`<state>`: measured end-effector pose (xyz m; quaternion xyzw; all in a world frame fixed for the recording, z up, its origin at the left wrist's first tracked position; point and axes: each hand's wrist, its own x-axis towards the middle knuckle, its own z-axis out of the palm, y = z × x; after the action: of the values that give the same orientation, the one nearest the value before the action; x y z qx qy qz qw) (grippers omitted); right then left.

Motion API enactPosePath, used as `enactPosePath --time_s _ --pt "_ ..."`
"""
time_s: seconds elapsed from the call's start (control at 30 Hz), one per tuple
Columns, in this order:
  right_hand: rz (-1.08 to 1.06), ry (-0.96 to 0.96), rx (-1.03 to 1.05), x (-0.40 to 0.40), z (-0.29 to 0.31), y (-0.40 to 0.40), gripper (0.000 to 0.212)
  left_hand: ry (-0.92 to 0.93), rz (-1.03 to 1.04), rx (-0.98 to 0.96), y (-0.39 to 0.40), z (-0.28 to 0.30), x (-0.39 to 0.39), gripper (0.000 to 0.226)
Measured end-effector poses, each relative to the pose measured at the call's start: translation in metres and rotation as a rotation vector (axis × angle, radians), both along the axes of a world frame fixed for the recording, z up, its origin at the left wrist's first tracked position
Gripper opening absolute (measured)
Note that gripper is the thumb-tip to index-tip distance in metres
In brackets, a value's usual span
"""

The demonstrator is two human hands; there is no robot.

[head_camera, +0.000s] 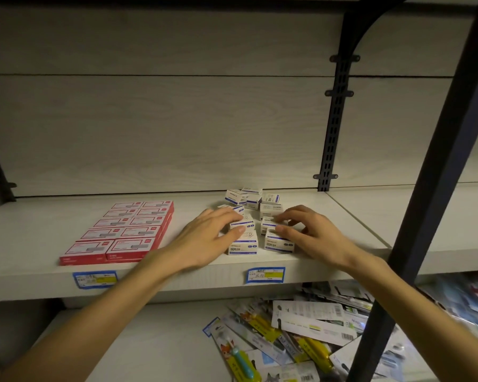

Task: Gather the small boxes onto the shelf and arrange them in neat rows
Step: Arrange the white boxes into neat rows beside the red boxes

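Both hands work on the cluster of small white boxes (pixel 255 216) sitting mid-shelf (pixel 25 244), to the right of the flat red boxes (pixel 122 232) that already lie in two tidy columns. The left hand (pixel 207 238) lies with fairly straight fingers over the left front boxes, thumb pressed against the side of one (pixel 242 225). The right hand (pixel 312 235) has its fingers bent down onto the tops of the right front boxes; whether it truly grips one I cannot tell.

To do this step well, I would square the two front boxes (pixel 243 245) against each other first, then draw the loose ones behind into line, sliding rather than lifting so nothing tips.

The front boxes lie flat, long axis running left to right along the shelf edge, printed faces toward the viewer. The ones at the back (pixel 236 196) sit skewed and partly stacked, pointing at mixed angles.
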<state>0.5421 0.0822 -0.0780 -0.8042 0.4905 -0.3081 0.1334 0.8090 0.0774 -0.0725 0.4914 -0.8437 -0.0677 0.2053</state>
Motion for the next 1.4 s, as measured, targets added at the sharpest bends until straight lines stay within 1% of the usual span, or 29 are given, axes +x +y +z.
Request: enactPosePath --time_s 0.1,0.23,0.3,0.37,0.5,0.57,0.7,0.77,0.87,0.97,1.03,1.1,1.17,1.3,1.4 --pt "0.031 -0.022 -0.012 0.000 -0.001 0.002 0.030 0.065 -0.045 -0.008 0.004 -0.001 -0.001 0.039" --pt "0.025 -0.006 -0.034 0.003 -0.002 0.000 0.035 0.122 -0.072 -0.048 0.006 -0.005 -0.002 0.034" --pt "0.019 0.014 -0.024 0.004 0.000 -0.001 0.036 0.132 -0.076 -0.025 0.003 -0.004 -0.001 0.034" --pt "0.003 0.005 -0.030 0.005 0.005 -0.004 0.033 0.148 -0.055 -0.010 0.001 0.000 -0.003 0.036" --pt "-0.095 -0.121 -0.096 0.006 0.015 -0.018 0.023 0.327 0.085 -0.071 -0.006 0.011 -0.005 0.046" --pt "-0.119 -0.142 -0.066 0.008 0.019 -0.032 0.023 0.333 0.170 -0.090 -0.018 0.016 -0.007 0.048" --pt "-0.068 -0.044 0.030 0.012 0.023 -0.060 0.028 0.266 0.300 -0.083 -0.050 0.017 -0.014 0.064" --pt "-0.056 -0.044 0.051 0.012 0.019 -0.066 0.028 0.231 0.335 -0.095 -0.060 0.014 -0.017 0.066" --pt "-0.073 -0.084 0.027 0.010 0.013 -0.070 0.026 0.167 0.367 -0.148 -0.067 0.005 -0.023 0.057" --pt "-0.081 -0.132 0.025 0.008 0.011 -0.071 0.025 0.196 0.399 -0.176 -0.072 0.001 -0.026 0.049" --pt "-0.067 -0.163 0.056 0.008 0.011 -0.069 0.027 0.195 0.406 -0.148 -0.072 0.001 -0.027 0.053" --pt "-0.071 -0.181 0.077 0.008 0.012 -0.067 0.029 0.152 0.411 -0.118 -0.071 0.000 -0.029 0.060" --pt "-0.064 -0.184 0.107 0.008 0.014 -0.067 0.029 0.140 0.419 -0.107 -0.069 0.001 -0.030 0.057" --pt "-0.012 -0.231 0.193 0.010 0.014 -0.067 0.033 0.210 0.392 -0.071 -0.067 0.001 -0.028 0.042" --pt "0.021 -0.175 0.233 0.008 0.011 -0.066 0.037 0.324 0.290 -0.020 -0.062 0.000 -0.024 0.034"
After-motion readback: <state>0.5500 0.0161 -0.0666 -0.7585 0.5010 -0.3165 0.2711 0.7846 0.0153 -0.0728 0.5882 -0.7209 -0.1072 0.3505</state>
